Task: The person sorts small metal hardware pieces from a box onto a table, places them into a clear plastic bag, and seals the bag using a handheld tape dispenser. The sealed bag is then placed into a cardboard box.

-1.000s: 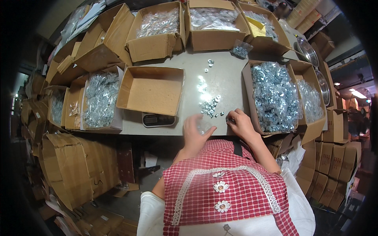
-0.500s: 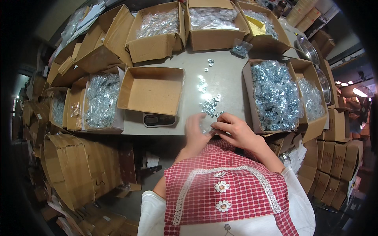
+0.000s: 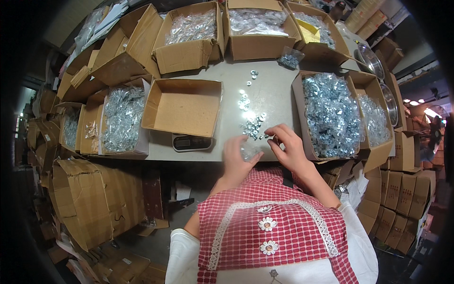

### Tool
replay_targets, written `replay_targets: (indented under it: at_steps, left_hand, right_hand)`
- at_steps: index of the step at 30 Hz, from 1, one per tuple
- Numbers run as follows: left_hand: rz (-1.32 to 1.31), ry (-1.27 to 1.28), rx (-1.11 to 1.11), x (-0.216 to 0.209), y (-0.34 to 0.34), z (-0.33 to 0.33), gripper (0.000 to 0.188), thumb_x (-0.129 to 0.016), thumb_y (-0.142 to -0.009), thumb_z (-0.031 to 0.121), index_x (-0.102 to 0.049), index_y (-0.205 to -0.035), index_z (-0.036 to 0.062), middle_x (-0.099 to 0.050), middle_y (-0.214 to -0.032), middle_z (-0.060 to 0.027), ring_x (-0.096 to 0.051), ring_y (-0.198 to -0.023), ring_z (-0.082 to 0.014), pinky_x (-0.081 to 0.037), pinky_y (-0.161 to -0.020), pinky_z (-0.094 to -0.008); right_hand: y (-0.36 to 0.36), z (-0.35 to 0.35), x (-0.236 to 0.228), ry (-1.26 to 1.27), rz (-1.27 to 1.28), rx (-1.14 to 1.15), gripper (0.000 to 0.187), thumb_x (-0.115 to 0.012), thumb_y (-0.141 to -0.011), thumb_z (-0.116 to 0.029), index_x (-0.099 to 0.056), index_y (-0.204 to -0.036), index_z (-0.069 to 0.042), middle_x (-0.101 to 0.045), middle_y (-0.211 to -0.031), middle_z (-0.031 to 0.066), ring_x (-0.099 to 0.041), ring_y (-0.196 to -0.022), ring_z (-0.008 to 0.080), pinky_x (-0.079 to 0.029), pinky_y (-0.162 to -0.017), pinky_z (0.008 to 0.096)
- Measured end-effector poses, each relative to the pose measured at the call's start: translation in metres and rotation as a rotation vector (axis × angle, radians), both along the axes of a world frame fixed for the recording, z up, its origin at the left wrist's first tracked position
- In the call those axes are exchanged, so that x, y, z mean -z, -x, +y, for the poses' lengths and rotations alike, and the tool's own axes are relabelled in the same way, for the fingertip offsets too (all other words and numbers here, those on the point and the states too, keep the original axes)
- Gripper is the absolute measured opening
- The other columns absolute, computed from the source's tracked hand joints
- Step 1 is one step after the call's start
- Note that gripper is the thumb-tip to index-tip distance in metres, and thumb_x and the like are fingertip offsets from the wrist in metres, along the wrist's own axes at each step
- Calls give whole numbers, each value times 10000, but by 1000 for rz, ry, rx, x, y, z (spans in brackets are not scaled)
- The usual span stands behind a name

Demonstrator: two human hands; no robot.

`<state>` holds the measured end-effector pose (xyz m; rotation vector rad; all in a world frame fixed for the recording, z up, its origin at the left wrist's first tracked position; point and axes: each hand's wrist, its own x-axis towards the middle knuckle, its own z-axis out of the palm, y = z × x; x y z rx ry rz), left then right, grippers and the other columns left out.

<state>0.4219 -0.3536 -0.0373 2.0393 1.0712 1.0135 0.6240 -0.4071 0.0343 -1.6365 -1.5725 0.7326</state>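
Near the table's front edge, my left hand (image 3: 235, 158) is curled around a small clear plastic bag (image 3: 248, 150), and the hand is blurred by motion. My right hand (image 3: 287, 147) is just to the right of a loose pile of shiny metal washers (image 3: 252, 127). Its thumb and forefinger come together over a small dark bit that I cannot make out clearly. More washers (image 3: 244, 102) trail away from the pile toward the far side of the table.
An open cardboard tray (image 3: 182, 106) rests on a digital scale (image 3: 191, 143) at left. To the right is a box heaped with bagged metal parts (image 3: 331, 113). Behind stand several cartons of bags (image 3: 191, 57), with a small filled bag (image 3: 289, 59) before them.
My right hand has moved away from my left, rightward and up to the edge of the washer pile. The left hand stays nearly in place, and the clear bag shows more plainly.
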Motion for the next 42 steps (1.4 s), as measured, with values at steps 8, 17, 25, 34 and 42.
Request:
replay_targets:
  at_steps: [8, 17, 25, 34, 42]
  left_hand:
    - [44, 11, 2, 0, 2, 0, 657, -943, -736, 255, -606, -1251, 25, -619, -1188, -128, -580, -1124, -318, -482, -980, -430]
    - [41, 16, -6, 2, 7, 0, 652, -944, -748, 272, -608, -1248, 22, -626, -1198, -132, -587, -1129, -316, -487, -975, -425]
    - [32, 27, -6, 1, 3, 4, 648, -920, -707, 173, -602, -1257, 40, -622, -1202, -138, -588, -1122, -343, -487, -963, -445]
    - [16, 21, 11, -2, -1, 8, 642, -916, -698, 159, -608, -1250, 47, -623, -1198, -137, -587, -1112, -350, -483, -950, -448]
    - [37, -17, 0, -2, -3, 10, 644, -946, -731, 224, -605, -1243, 34, -630, -1192, -131, -592, -1113, -326, -477, -983, -437]
  right_hand:
    - [0, 24, 66, 87, -314, 26, 424, -794, -889, -198, -618, -1233, -24, -594, -1100, 201, -673, -956, 395, -562, -838, 470]
    - [-4, 20, 42, 49, -159, 18, 190, -762, -900, -87, -739, -1077, -21, -675, -952, 148, -694, -831, 298, -559, -731, 395]
    - [8, 3, -24, -79, -95, -322, 307, -757, -899, -19, -750, -1206, -28, -683, -1052, 128, -711, -908, 268, -575, -762, 357]
    - [13, 0, -18, -147, -29, -263, 369, -725, -895, 22, -719, -1259, -33, -687, -1123, 147, -713, -948, 285, -588, -789, 362]
    - [-12, 39, 38, 0, -187, 142, 481, -665, -868, -17, -627, -1346, -50, -627, -1313, 194, -671, -1095, 403, -566, -918, 453]
